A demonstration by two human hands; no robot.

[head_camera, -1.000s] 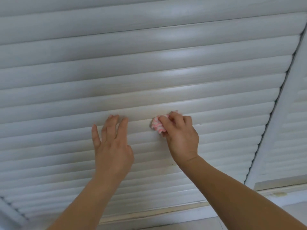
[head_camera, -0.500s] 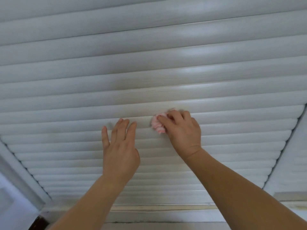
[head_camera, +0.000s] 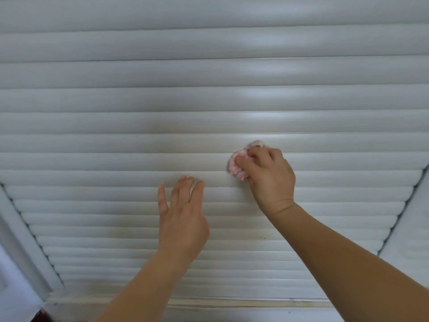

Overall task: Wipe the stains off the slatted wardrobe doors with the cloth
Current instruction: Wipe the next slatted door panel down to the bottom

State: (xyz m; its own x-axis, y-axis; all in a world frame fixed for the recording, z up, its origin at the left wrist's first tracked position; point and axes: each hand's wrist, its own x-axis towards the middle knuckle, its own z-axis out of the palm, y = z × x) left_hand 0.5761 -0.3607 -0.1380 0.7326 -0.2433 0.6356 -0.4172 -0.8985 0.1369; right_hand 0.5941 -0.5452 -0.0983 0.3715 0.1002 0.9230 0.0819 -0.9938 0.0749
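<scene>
Gripping a bunched pink-and-white cloth (head_camera: pixel 237 164) in curled fingers, right hand (head_camera: pixel 269 175) pressed against the white slatted wardrobe door (head_camera: pixel 116 145). Cloth bulging out past the fingertips to the left and above, against the slats. Left hand (head_camera: pixel 183 217) lower and to the left, fingers straight and slightly spread, seemingly resting on the slats. Small dark specks (head_camera: pixel 263 237) on a slat below the right wrist.

Cloth (head_camera: pixel 238 165) on slatted door (head_camera: pixel 116 140), right of left hand (head_camera: pixel 183 219).
</scene>
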